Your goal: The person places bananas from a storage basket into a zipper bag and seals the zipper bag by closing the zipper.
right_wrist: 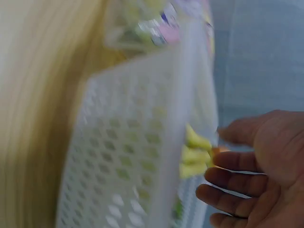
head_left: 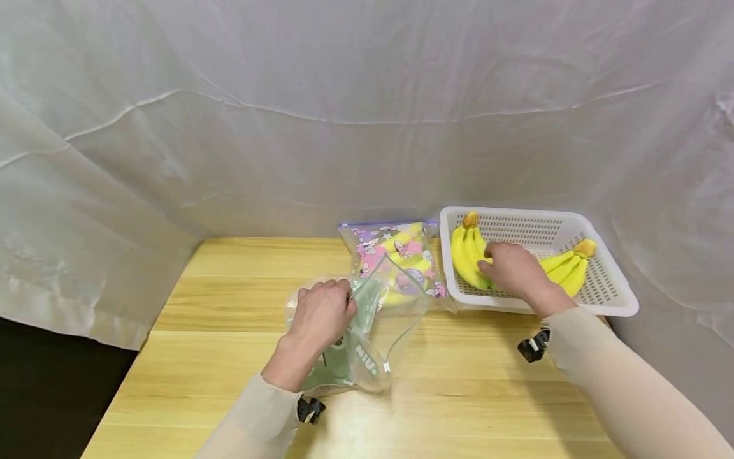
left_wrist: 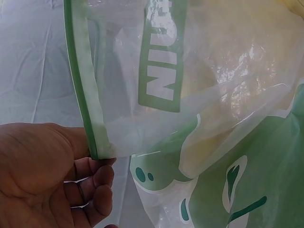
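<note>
A clear zip bag with green print (head_left: 334, 366) lies on the table with its mouth spread. My left hand (head_left: 322, 312) pinches the bag's green-edged rim between thumb and fingers, as the left wrist view shows. Over the white basket (head_left: 622, 298), my right hand (head_left: 518, 271) has its thumb and fingers apart, close beside a bunch of bananas (head_left: 466, 255). Contact with that bunch is unclear. A second bunch of bananas (head_left: 572, 274) lies in the basket's right part, partly behind the hand. In the blurred right wrist view, yellow bananas (right_wrist: 194, 154) show past the basket wall.
A pink-patterned zip bag (head_left: 367, 245) with bananas inside lies behind the green bag, against the basket's left side. Pale curtain (head_left: 321, 159) hangs along the back and sides of the wooden table (head_left: 223, 357).
</note>
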A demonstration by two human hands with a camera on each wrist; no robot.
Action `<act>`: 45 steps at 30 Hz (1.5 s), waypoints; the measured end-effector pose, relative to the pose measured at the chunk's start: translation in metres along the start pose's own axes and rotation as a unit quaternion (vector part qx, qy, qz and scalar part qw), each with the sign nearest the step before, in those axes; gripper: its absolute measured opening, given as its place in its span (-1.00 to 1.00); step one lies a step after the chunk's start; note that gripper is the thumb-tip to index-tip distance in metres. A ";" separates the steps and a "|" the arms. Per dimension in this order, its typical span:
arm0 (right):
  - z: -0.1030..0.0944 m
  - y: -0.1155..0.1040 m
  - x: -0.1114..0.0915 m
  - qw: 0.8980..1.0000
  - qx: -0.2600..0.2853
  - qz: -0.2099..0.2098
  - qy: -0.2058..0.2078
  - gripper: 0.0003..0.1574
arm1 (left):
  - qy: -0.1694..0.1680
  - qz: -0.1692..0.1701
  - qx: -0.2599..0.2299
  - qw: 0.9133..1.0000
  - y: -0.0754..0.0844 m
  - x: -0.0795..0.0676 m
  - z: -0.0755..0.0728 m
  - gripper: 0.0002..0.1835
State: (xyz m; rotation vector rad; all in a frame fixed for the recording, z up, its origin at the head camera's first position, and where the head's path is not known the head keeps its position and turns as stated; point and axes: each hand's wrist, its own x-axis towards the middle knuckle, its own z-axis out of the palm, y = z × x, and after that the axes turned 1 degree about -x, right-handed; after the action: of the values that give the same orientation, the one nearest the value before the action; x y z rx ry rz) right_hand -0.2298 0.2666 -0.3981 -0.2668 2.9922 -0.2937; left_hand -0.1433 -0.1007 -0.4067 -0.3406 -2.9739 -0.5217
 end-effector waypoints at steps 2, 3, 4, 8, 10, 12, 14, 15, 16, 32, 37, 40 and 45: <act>0.008 -0.008 0.005 1.000 -0.008 0.009 -0.002 -0.29 | -0.002 -0.001 -0.001 1.000 0.000 0.000 -0.001 -0.81; 0.013 -0.010 0.007 1.000 -0.015 0.017 -0.004 -0.20 | -0.004 0.000 -0.001 1.000 0.000 0.000 -0.001 -0.81; 0.018 -0.012 0.009 0.999 -0.022 0.026 -0.008 -0.13 | -0.004 0.000 -0.002 1.000 0.000 0.000 -0.001 -0.81; 0.029 -0.013 0.014 0.997 -0.041 0.057 -0.017 0.02 | -0.005 0.001 -0.002 1.000 0.000 0.000 -0.002 -0.81; 0.029 -0.010 0.014 0.997 -0.041 0.055 -0.026 0.00 | -0.005 0.001 -0.002 1.000 0.000 -0.001 -0.002 -0.80; 0.025 -0.006 0.014 0.998 -0.030 0.050 -0.038 -0.05 | -0.004 -0.001 -0.001 1.000 -0.001 -0.001 -0.002 -0.79; 0.020 0.001 0.013 0.998 -0.015 0.038 -0.049 -0.07 | -0.005 -0.003 -0.002 1.000 -0.002 -0.001 -0.003 -0.78; 0.017 0.005 0.013 0.998 -0.005 0.031 -0.054 -0.09 | -0.005 -0.004 -0.002 1.000 -0.002 -0.001 -0.003 -0.78; 0.014 0.010 0.011 0.998 0.004 0.026 -0.057 -0.08 | -0.005 -0.004 -0.003 1.000 -0.002 -0.002 -0.002 -0.77; 0.010 0.012 0.017 0.996 -0.023 0.082 0.001 -0.04 | -0.007 -0.002 -0.001 1.000 0.001 0.000 -0.002 -0.82; 0.031 -0.011 0.029 0.994 -0.064 0.090 0.020 0.18 | -0.007 0.000 0.001 1.000 0.003 -0.001 -0.003 -0.81; 0.040 -0.016 0.036 0.993 -0.081 0.088 0.020 0.21 | -0.009 -0.001 -0.002 1.000 0.004 -0.001 -0.004 -0.81; 0.049 -0.011 0.043 0.990 -0.088 0.107 0.009 0.39 | -0.012 -0.003 0.000 1.000 0.004 0.000 -0.004 -0.80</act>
State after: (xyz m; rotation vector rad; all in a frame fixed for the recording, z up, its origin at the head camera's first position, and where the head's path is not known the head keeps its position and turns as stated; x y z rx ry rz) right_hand -0.2634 0.2393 -0.4481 0.0435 3.0309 -0.0088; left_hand -0.1417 -0.0983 -0.4012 -0.3401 -2.9988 -0.5223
